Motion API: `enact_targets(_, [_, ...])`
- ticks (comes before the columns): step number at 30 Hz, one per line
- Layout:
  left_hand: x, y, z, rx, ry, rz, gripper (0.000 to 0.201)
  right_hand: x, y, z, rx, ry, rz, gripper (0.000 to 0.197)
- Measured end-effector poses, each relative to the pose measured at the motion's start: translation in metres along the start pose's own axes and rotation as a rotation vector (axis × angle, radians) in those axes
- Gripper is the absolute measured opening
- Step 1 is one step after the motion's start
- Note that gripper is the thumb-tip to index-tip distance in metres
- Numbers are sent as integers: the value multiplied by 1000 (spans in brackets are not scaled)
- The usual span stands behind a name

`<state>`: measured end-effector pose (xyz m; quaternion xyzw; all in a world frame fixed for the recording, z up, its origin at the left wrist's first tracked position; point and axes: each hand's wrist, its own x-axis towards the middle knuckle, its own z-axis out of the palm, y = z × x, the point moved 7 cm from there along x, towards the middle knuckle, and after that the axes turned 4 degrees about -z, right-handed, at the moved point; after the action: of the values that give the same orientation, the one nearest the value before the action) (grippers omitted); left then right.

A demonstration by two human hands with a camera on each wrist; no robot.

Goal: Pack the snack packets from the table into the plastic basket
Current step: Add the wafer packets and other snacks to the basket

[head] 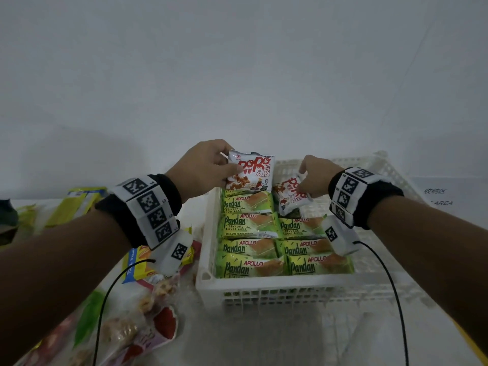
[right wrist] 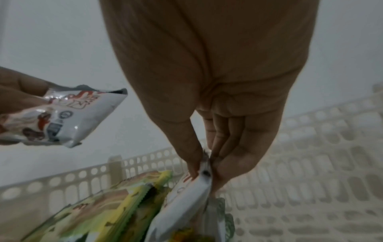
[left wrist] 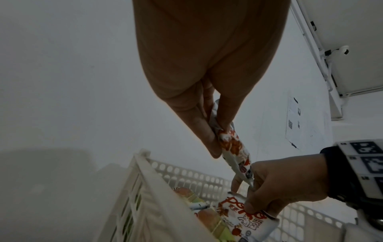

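A white plastic basket (head: 207, 278) stands on the table, with several green Pandan cake packets (head: 248, 225) laid in rows in its left half. My left hand (head: 211, 167) pinches a white Popo snack packet (head: 250, 171) by its left edge, upright above the basket's far left corner. My right hand (head: 314, 178) pinches a second Popo packet (head: 291, 198) by its top edge, low inside the basket against the green packets. In the left wrist view the thumb and fingers (left wrist: 207, 137) clamp the first Popo packet (left wrist: 234, 147). In the right wrist view fingertips (right wrist: 194, 167) pinch the second Popo packet (right wrist: 186, 193).
More snack packets lie on the table left of the basket: yellow ones (head: 76, 204) at the back, a large clear bag of snacks (head: 124, 320) near the front. The basket's right half (head: 380, 249) shows bare mesh floor. A white wall rises behind.
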<state>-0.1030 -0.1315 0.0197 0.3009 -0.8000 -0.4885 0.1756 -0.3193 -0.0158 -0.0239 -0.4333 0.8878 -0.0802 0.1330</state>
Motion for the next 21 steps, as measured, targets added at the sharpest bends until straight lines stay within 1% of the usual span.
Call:
enact_targets(2, [0, -2, -1, -4, -2, 0, 24, -1, 2, 4, 38, -5, 16, 47])
enact_targets(6, [1, -4, -1, -9, -8, 4, 24, -1, -1, 15, 42, -69, 21, 60])
enact_targets(8, [1, -3, -2, -22, -7, 10, 24, -1, -4, 16, 32, -76, 10, 62])
enact_targets(11, [1, 1, -6, -59, 15, 41, 24, -5, -8, 10, 7, -32, -31, 64])
enact_targets(12, [1, 3, -8, -74, 27, 53, 24, -7, -10, 5, -31, 3, -51, 62])
enact_targets(14, [1, 8, -11, -116, 59, 74, 23, -11, -17, -9, -51, 107, -118, 50])
enact_targets(15, [1, 10, -11, -149, 73, 78, 23, -15, -23, -16, -9, 161, -159, 41])
enact_targets(17, [1, 14, -10, -228, 98, 79, 25, -25, -36, -27, 182, 215, -234, 26])
enact_targets(19, [0, 19, -9, -289, 124, 85, 25, -36, -51, -31, 459, 171, -314, 23])
enact_targets(21, [0, 22, -7, -326, 129, 87, 29, -47, -65, -30, 747, 62, -386, 25])
